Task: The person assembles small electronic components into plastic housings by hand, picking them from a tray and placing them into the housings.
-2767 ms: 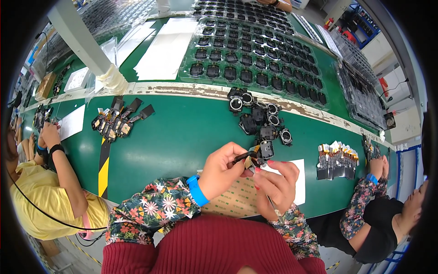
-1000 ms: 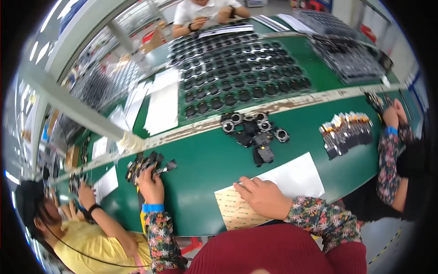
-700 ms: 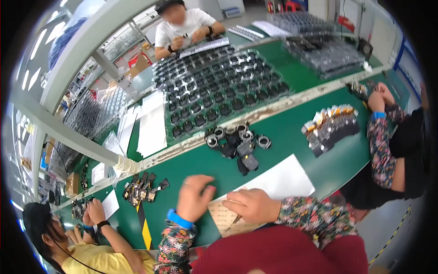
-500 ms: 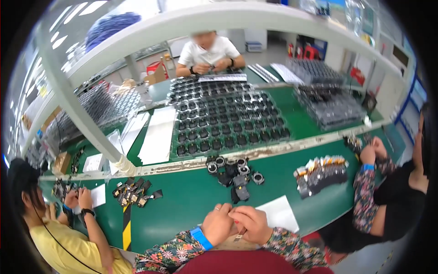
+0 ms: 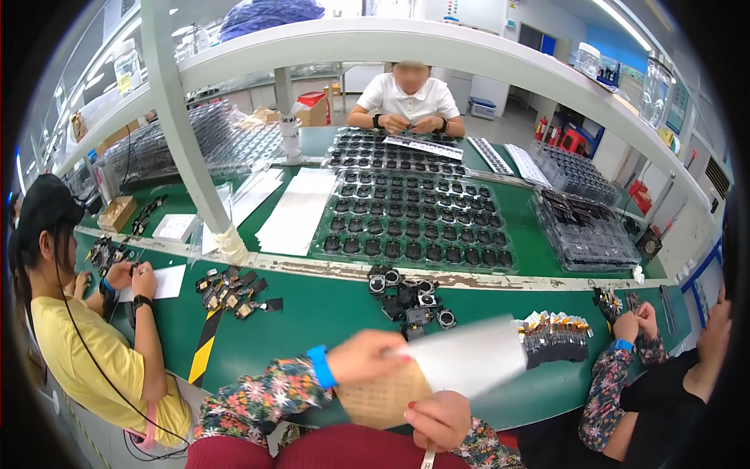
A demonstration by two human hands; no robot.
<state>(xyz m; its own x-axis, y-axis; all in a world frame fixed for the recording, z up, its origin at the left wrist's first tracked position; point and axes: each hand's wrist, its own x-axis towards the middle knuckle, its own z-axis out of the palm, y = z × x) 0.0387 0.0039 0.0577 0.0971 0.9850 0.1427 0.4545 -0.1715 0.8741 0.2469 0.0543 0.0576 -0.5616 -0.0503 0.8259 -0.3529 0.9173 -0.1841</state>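
I'm in a factory assembly workshop: co-workers [image 5: 90, 352] at a long green bench [image 5: 293, 336], rows of black parts [image 5: 412, 229], stacked plastic trays [image 5: 594, 252].

White sheet [image 5: 473, 356] blocks right; table [image 5: 324, 309] between parts [image 5: 226, 294] and modules [image 5: 414, 301] is free.

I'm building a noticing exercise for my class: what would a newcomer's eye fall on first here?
Probably the blurred white sheet and tan sheet at lower centre, by the person's left hand and right hand. Above them, near mid-picture, rows of black parts fill a clear tray. At lower left, yellow-and-black tape slants across the green bench.
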